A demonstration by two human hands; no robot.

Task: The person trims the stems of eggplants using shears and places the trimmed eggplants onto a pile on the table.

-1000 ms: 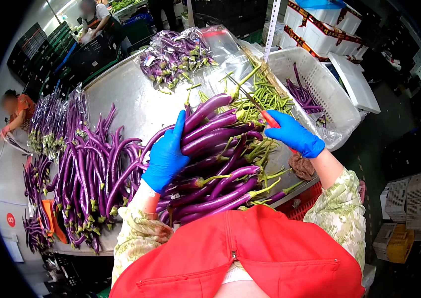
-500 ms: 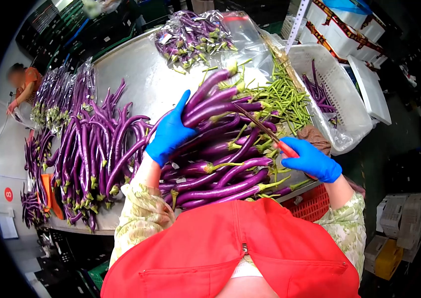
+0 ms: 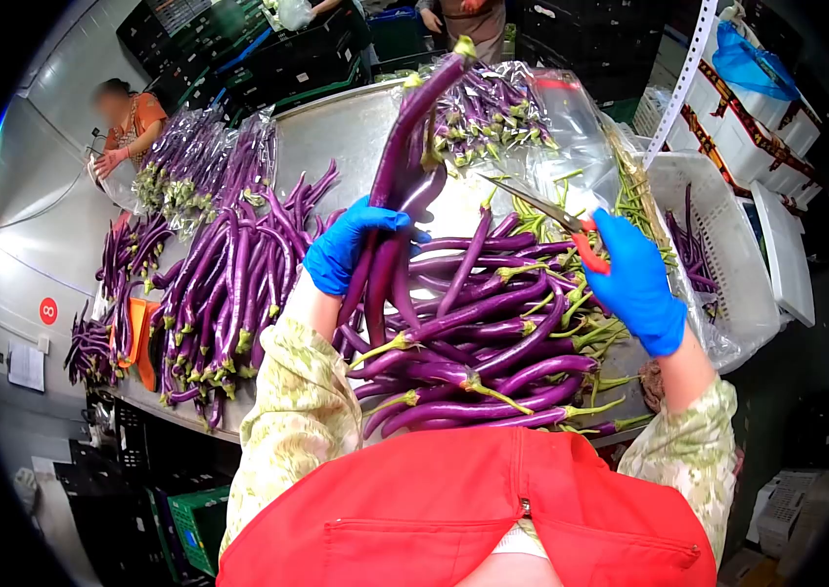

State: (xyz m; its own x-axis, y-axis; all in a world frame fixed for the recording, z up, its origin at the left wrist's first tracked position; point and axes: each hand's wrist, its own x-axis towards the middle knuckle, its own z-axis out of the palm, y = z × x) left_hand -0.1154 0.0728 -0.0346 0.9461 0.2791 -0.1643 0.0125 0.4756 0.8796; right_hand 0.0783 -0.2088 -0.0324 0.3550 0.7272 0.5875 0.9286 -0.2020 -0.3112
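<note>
My left hand (image 3: 356,245), in a blue glove, is closed around several long purple eggplants (image 3: 416,108) and holds them upright above the table. Their green stem ends point up and away from me. My right hand (image 3: 634,284), also gloved in blue, grips scissors (image 3: 587,245) by the red handles. The blades point toward the held eggplants and are apart from them. Below both hands lies a heap of loose eggplants (image 3: 492,372), most with stems to the right. Cut green stems (image 3: 571,191) lie beyond the scissors, partly hidden by my right hand.
On the left is a big pile of eggplants (image 3: 228,284), with bagged eggplants (image 3: 194,161) behind it. More bagged eggplants (image 3: 502,112) lie at the far edge. A white crate (image 3: 747,264) stands right of the table. A co-worker (image 3: 135,127) is at the far left.
My left hand has lifted the eggplants and turned them from lying rightward to upright. The right hand with the scissors has moved up and away from me. The view has shifted.
</note>
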